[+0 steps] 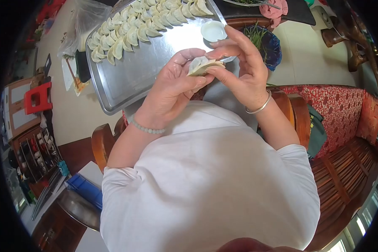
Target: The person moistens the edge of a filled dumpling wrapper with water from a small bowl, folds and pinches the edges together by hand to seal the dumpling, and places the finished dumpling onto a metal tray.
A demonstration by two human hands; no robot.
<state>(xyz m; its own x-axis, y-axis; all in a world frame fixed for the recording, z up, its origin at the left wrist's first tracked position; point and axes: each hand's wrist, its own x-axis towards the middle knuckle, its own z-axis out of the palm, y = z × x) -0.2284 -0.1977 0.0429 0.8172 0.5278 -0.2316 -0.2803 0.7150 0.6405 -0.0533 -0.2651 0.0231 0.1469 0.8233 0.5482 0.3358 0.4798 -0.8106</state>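
A half-folded dumpling (202,68) is held in front of my chest, over the near edge of a metal tray (126,86). My left hand (176,80) cradles it from the left, thumb along its near side. My right hand (247,69) pinches its right end between thumb and a finger, the other fingers raised. Part of the dumpling is hidden behind the fingers. Rows of finished dumplings (143,31) lie at the far side of the tray. Just beyond my right hand, a small white bowl (213,32) stands on the tray.
A blue bag with green leafy stalks (268,48) lies right of the tray. A pink cloth (274,11) hangs at a dark surface. Beside me is a wooden bench with a red patterned cover (323,103). A red stool (38,98) stands at left, near a clear plastic bag (86,23).
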